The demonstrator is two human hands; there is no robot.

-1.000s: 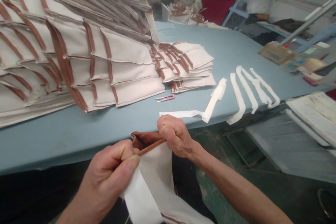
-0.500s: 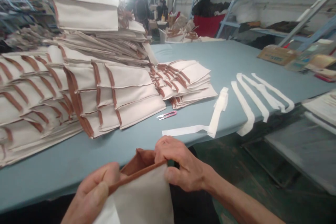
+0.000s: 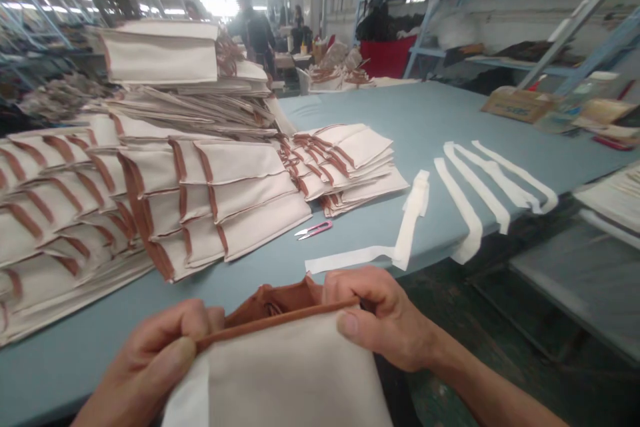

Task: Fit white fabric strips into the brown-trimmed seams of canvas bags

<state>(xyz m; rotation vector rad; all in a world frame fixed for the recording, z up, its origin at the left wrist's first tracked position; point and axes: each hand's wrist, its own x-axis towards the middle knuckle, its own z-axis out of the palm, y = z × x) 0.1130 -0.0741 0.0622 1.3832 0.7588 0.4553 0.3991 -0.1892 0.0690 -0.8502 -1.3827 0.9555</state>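
I hold a cream canvas bag (image 3: pixel 285 380) with a brown-trimmed top edge in front of the table's near edge. My left hand (image 3: pixel 150 360) pinches the brown trim at its left end. At the right end my right hand (image 3: pixel 385 320) grips the same trim, thumb pressed on the cream cloth. The bag's brown lining shows, bunched, between the two hands. A pair of pink thread snips (image 3: pixel 314 230) lies on the blue table (image 3: pixel 435 113) just beyond.
Tall stacks of folded cream bags (image 3: pixel 150 173) with brown straps fill the table's left side, with a lower stack (image 3: pixel 350 163) beside them. White fabric strips (image 3: pixel 470 193) lie at the right edge. Metal shelving, a cardboard box (image 3: pixel 515 105) and distant people stand behind.
The view has tilted upward. My hands have spread apart along the brown trim, pulling the bag's top edge straight and wider, and the bag sits lower in the picture.
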